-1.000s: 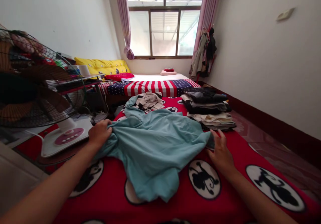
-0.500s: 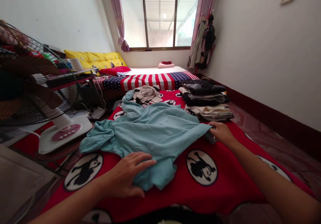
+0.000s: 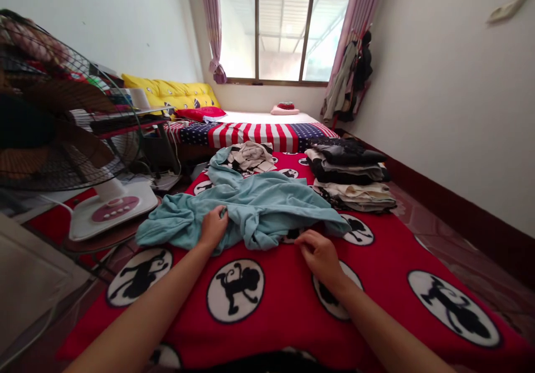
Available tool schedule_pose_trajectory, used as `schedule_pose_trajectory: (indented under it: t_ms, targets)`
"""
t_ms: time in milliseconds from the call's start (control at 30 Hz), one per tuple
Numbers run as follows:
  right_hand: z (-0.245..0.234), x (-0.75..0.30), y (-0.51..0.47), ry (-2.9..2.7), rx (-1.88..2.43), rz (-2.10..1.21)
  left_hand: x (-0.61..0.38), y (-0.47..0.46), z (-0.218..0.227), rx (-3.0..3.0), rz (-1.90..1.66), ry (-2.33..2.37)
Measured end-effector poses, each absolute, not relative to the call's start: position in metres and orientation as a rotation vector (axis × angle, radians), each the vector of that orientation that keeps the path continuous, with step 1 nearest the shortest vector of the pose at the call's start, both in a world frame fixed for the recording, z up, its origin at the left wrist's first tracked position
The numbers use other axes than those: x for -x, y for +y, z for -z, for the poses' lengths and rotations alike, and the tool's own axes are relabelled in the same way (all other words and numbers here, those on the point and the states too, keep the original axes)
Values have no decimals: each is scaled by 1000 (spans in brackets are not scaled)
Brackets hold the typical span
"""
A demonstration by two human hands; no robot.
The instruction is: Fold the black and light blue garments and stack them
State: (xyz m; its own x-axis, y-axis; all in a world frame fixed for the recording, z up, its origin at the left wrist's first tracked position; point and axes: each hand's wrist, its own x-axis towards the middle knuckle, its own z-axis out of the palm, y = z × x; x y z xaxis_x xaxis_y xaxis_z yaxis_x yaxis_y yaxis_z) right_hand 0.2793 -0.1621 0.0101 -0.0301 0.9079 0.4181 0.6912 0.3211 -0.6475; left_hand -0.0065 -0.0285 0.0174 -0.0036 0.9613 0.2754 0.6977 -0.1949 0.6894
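A light blue shirt (image 3: 267, 208) lies bunched on a red blanket (image 3: 292, 306) printed with monkey medallions. My left hand (image 3: 213, 229) is closed on the shirt's near edge, left of centre. My right hand (image 3: 320, 256) rests on the blanket just below the shirt's lower hem, its fingers curled and touching the hem's edge. A crumpled beige and dark garment (image 3: 249, 156) lies behind the shirt.
A stack of folded clothes (image 3: 351, 175) sits at the right rear of the blanket. A floor fan (image 3: 62, 127) with a white base stands to the left. Behind are a flag-patterned bed cover (image 3: 254, 133), yellow pillows (image 3: 171, 91) and a window.
My left hand went from the shirt's far left corner to its near edge and now grips it. My right hand left the right corner. The shirt has been pushed back and bunched up.
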Motion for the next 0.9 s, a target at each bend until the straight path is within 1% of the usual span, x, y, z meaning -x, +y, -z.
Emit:
schedule_pose_trajectory:
  t_ms: [200,267,333,433,533,633,733,800,900]
  targets:
    - [-8,-238,-137,-1938,1625,-165,8,-37,-5,-1923,-1105,1628]
    - [-11,-229,-133,-1919,1607,-184,9,-38,-6,-1930,-1121,1583]
    - [-20,-224,-135,-1850,1485,-293,9,-39,-7,-1937,-1136,1518]
    - [-47,-231,-146,-1652,1219,-547,11,-44,-7,-1945,-1150,1345]
    - [-76,-257,-163,-1413,1134,-748,12,-55,-9,-1935,-1142,1208]
    - [-90,-295,-176,-1251,1271,-864,14,-74,-14,-1941,-1043,1130]
    - [-83,-337,-180,-1335,1558,-873,17,-96,-20,-2059,-845,1020]
    - [-71,-363,-179,-1500,1800,-792,20,-109,-24,-2202,-737,935]
    - [-49,-394,-170,-1645,2083,-475,27,-121,-28,-2422,-621,872]
